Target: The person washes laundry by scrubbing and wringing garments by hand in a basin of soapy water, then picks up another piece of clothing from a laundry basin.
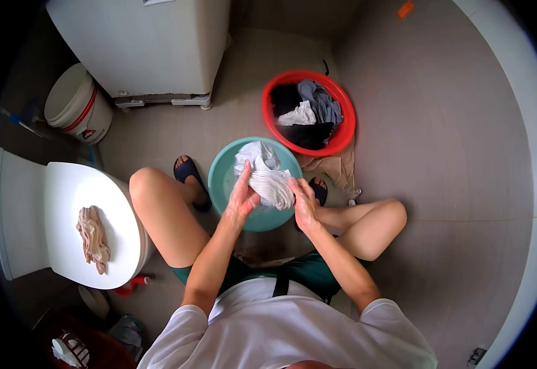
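Observation:
A white garment with thin grey stripes (272,186) is bunched up in and over a teal basin (218,184) on the floor between my knees. My left hand (242,194) is on the garment's left side, its fingers fairly straight and its thumb apart, with cloth against the palm. On the other side, my right hand (304,202) pinches the right end of the garment close to the basin's rim. Both hands look wet, with some suds on the left one. Part of the cloth lies inside the basin beyond my hands.
A red basin (348,117) with dark, grey and white clothes stands just beyond, partly over a beige cloth (339,169). To the left are a toilet (59,184) with a crumpled beige cloth (93,240) on its lid, and a white bucket (90,117). A white appliance (151,55) stands behind.

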`<state>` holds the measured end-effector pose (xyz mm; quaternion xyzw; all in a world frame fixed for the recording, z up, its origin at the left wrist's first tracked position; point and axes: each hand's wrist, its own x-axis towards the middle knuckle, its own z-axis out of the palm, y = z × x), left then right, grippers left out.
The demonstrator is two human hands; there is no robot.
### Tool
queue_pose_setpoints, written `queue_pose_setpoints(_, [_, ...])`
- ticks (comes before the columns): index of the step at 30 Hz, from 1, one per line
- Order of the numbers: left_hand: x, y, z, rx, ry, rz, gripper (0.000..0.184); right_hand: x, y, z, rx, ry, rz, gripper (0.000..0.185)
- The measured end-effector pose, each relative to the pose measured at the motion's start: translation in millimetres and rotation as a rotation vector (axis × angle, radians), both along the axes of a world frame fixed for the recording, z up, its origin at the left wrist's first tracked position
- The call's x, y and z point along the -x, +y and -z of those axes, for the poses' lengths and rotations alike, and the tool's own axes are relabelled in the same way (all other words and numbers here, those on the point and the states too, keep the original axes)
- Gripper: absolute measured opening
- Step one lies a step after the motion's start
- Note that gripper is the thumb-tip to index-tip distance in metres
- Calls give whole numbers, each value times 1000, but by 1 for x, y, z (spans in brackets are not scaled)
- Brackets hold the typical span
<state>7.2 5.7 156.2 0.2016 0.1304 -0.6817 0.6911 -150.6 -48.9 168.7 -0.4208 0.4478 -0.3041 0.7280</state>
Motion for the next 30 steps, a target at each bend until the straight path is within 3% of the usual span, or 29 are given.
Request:
queue_pose_setpoints(1, [1,3,4,60,101,52,49,1,1,5,-58,-41,29,20])
queue_pose_setpoints(4, [16,8,11,15,-234,52,48,6,-3,29,-211,-215,78,18])
queue_pose_setpoints(6, [18,6,13,-27,-277,78,50,3,-8,34,-234,-313,108,21])
queue_pose_setpoints(11, [23,3,26,-94,-656,143,49,-7,-24,14,172,-171,94,31])
queue_pose_setpoints(12, [24,3,32,-168,-619,138,49,-7,-27,13,260,-118,101,33])
queue_pose_setpoints(15, [29,2,22,-325,-399,123,50,-4,-33,26,99,-41,-14,30])
queue_pose_setpoints(18, [23,7,59,68,90,160,52,0,-17,45,-163,-151,-108,38])
queue_pose_setpoints(20, [26,1,43,-16,91,72,55,-5,-2,20,-371,-369,-75,54])
queue_pose_setpoints(26, [22,4,45,-90,-137,65,52,10,-5,25,196,6,-592,84])
queue_pose_setpoints(30, [19,5,41,-248,-345,16,48,17,-30,13,128,385,-773,60])
